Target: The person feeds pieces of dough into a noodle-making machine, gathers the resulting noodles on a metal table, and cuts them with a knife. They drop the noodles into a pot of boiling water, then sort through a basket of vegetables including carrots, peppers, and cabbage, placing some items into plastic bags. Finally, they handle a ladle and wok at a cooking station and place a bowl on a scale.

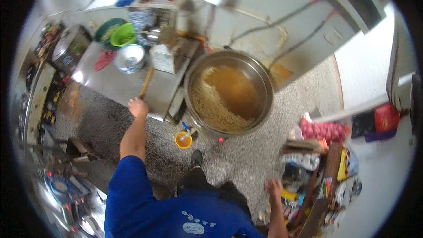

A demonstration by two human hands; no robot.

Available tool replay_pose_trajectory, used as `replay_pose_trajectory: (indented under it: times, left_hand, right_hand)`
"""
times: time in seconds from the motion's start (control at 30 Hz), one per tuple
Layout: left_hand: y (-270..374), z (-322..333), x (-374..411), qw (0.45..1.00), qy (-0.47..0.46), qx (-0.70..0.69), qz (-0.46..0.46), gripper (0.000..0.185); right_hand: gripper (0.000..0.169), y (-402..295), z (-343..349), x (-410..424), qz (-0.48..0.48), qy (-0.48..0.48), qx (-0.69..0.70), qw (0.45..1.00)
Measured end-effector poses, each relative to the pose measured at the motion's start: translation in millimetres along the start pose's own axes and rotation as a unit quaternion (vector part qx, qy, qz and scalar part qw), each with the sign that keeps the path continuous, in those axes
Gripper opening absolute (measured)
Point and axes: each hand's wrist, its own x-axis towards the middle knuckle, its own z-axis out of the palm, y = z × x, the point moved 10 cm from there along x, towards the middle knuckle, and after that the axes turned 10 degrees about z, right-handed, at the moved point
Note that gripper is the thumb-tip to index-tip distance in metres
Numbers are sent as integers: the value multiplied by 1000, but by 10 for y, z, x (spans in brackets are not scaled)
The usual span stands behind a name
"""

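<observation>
My left hand is at the near edge of the steel table, closed around the near end of a wooden stick that points away across the tabletop. Empty and loosely spread, my right hand hangs low at my right side. Ahead of me stands a large round metal pot, with pale noodles on its left and near side and brown liquid beside them. A blue-and-white bowl and a white box-like container are beyond the stick.
A yellow bucket with utensils stands on the floor near my shoe. Green basins and a red cloth lie on the table. Red net sacks, planks and packages crowd the right side. Hoses run along the wall.
</observation>
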Motion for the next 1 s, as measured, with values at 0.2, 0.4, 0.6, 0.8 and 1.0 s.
replay_pose_trajectory:
  times: [0.2, 0.4, 0.6, 0.8, 1.0]
  left_hand:
    - [216, 152, -132, 983, 70, -71, 155, 21]
    - [773, -77, -1650, 757, -143, -637, -3, 21]
    - [1708, -1200, -2778, 674, -256, -686, -95, 16]
    - [3110, -1823, -2674, 759, -295, -557, 162, 42]
    - [2490, -2145, -2389, 859, -131, -471, 151, 33]
  right_hand:
    - [28, -1431, 2117, 272, -141, -193, -132, 962]
    - [32, -2071, 3942, -424, -479, -323, -289, 764]
    - [36, -2017, 4353, -1169, -535, -433, -337, 643]
    - [18, -2228, 3857, 217, -441, -412, -359, 712]
    - [13, -2933, 2762, 1611, -436, -263, -341, 790]
